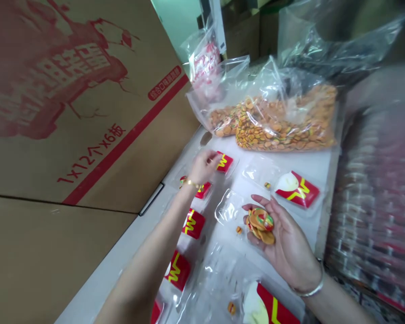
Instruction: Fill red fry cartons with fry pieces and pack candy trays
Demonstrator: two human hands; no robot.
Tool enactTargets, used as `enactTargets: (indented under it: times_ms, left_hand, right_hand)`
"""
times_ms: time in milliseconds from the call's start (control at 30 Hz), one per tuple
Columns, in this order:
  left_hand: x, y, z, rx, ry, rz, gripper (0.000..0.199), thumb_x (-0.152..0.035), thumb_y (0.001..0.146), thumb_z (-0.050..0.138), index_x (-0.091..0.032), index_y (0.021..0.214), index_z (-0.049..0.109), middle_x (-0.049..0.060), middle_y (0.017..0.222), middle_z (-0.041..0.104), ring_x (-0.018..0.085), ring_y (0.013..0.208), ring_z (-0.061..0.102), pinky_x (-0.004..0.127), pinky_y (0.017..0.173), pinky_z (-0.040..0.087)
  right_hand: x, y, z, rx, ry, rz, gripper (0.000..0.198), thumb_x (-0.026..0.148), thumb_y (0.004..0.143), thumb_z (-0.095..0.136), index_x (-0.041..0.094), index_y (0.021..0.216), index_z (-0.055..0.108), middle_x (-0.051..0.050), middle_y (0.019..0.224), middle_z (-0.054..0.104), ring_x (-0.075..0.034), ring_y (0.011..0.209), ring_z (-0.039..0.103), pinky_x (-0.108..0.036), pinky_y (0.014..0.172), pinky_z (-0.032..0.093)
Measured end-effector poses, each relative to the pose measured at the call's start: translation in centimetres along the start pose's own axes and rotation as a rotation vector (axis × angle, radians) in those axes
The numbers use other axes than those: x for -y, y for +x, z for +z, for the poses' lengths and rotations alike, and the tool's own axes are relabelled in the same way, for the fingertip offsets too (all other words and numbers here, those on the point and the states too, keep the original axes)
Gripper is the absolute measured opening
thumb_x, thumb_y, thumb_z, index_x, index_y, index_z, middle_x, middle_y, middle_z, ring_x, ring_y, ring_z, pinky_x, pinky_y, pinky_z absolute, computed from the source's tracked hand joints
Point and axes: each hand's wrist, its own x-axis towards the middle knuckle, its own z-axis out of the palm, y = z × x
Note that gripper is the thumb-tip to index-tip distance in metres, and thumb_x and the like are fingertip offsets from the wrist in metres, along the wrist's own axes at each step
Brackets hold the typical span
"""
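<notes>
My left hand [204,170] reaches over the far row, beside a red packet with a yellow W-like mark [224,162]. Its fingers are curled in a pinch and slightly blurred; what they hold, if anything, is hidden. My right hand [288,243] is turned palm up, cupping a small pile of flat burger-shaped pieces [260,225] on its fingers. Clear plastic packaging lies around both hands, with more red packets [193,223] in a row under my left forearm. Just beyond my right hand is a larger red-and-white packet [297,189]. A tiny burger piece [239,230] sits left of my right fingers.
Clear bags full of burger-shaped pieces [283,128] stand at the back of the white table [97,292]. A large printed cardboard box [97,103] walls off the left side. Stacked clear plastic packs [374,193], blurred, fill the right side.
</notes>
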Motion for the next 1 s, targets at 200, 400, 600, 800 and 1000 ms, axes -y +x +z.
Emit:
enactTargets:
  times_ms: [200, 400, 600, 800, 1000]
  left_hand:
    - [-8.7, -9.9, -0.3, 0.442, -0.233, 0.184, 0.017, -0.033, 0.077, 0.062, -0.022, 0.090, 0.063, 0.003, 0.091, 0.061, 0.014, 0.082, 0.055, 0.026, 0.075, 0.045]
    - [-9.8, -11.1, 1.3, 0.398, -0.260, 0.024, 0.005, -0.023, 0.080, 0.054, -0.020, 0.083, 0.055, 0.000, 0.081, 0.059, 0.013, 0.072, 0.054, 0.024, 0.065, 0.044]
    - [-11.8, -9.8, 3.2, 0.334, -0.356, 0.055, 0.012, -0.028, 0.082, 0.054, -0.018, 0.078, 0.048, -0.002, 0.072, 0.054, 0.010, 0.066, 0.050, 0.022, 0.062, 0.040]
    - [-11.9, -6.6, 5.6, 0.132, -0.306, 0.089, 0.012, -0.029, 0.083, 0.054, -0.019, 0.079, 0.048, -0.003, 0.073, 0.054, 0.010, 0.067, 0.049, 0.022, 0.064, 0.039]
    - [-9.8, -0.5, 8.6, 0.065, -0.074, 0.000, 0.009, -0.024, 0.077, 0.059, -0.019, 0.074, 0.052, -0.004, 0.066, 0.056, 0.011, 0.065, 0.050, 0.025, 0.065, 0.037]
  right_hand:
    - [-0.4, -0.9, -0.3, 0.127, 0.025, -0.040, 0.042, 0.060, 0.077, 0.057, 0.028, 0.105, 0.059, 0.000, 0.089, 0.063, -0.013, 0.064, 0.055, -0.023, 0.050, 0.043]
    - [-0.8, -2.7, -2.0, 0.252, 0.024, -0.041, 0.034, 0.053, 0.081, 0.058, 0.022, 0.095, 0.060, -0.001, 0.083, 0.059, -0.009, 0.062, 0.050, -0.020, 0.047, 0.039]
    - [0.9, -3.1, -4.3, 0.180, -0.087, -0.150, 0.035, 0.049, 0.074, 0.068, 0.021, 0.094, 0.060, 0.003, 0.068, 0.054, -0.006, 0.049, 0.044, -0.016, 0.037, 0.028]
    - [2.0, -2.9, -6.2, 0.098, -0.188, -0.242, 0.037, 0.046, 0.076, 0.067, 0.021, 0.102, 0.059, 0.002, 0.065, 0.055, -0.007, 0.045, 0.043, -0.016, 0.034, 0.025]
    - [2.4, -3.3, -7.2, 0.066, -0.116, -0.235, 0.032, 0.044, 0.077, 0.066, 0.023, 0.100, 0.059, 0.002, 0.069, 0.055, -0.006, 0.046, 0.043, -0.016, 0.035, 0.026]
